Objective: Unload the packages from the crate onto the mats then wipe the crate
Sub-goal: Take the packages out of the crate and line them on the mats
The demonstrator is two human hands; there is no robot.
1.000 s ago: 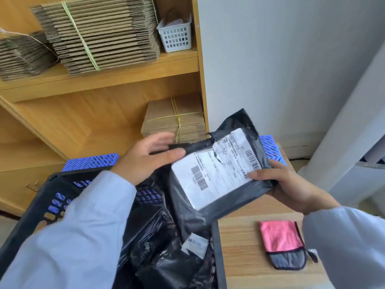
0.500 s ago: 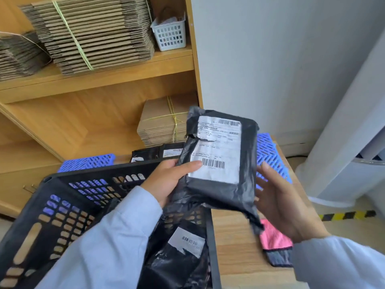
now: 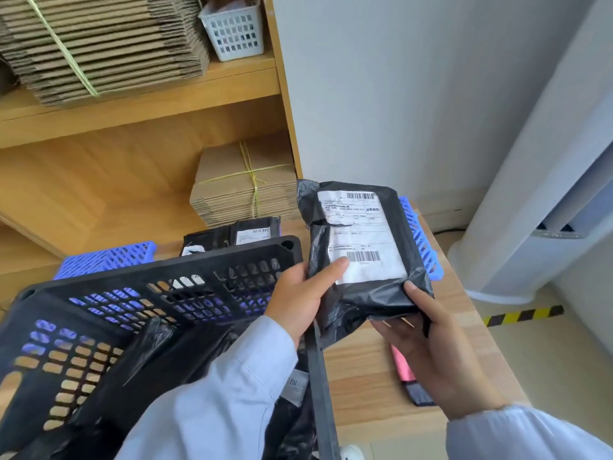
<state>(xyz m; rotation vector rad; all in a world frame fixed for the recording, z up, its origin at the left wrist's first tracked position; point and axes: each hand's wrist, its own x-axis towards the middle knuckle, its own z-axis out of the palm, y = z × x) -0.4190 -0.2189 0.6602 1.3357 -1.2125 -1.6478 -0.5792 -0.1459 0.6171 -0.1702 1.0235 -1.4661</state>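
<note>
Two hands hold one black package [image 3: 361, 257] above the right end of a wooden table [image 3: 371, 370], just right of a black crate [image 3: 159, 293]. The left hand [image 3: 300, 303] grips the package's near left corner, thumb pressed on its white label [image 3: 360, 240]. The right hand [image 3: 431, 346] supports the near right corner from underneath, thumb curled over the edge.

The crate sits at the left of the table, its walls full of slots. More black packages lie inside it, crumpled together and partly covered by a pale blue sleeve [image 3: 225, 400], so they are hard to count; one small label shows among them. Two packages [image 3: 232, 235] already lie beyond the crate, on the far side of the table.

Two blue mats show in part: one [image 3: 106, 258] behind the crate's far left corner, one [image 3: 419, 237] mostly hidden behind the held package. A pink and grey cloth [image 3: 409, 376] lies on the table under the right hand, largely covered.

Behind the table stands a wooden shelf unit [image 3: 149, 111]. Two bundles of flat cardboard are tied with yellow string, a large one [image 3: 99, 44] on the upper shelf, cut off at the top and left, and a smaller one [image 3: 245, 187] below. One white basket [image 3: 234, 31] sits beside the large bundle. To the right are a grey wall, a white column-shaped unit [image 3: 537, 200], and a strip of yellow and black tape [image 3: 524, 315] on the floor.
</note>
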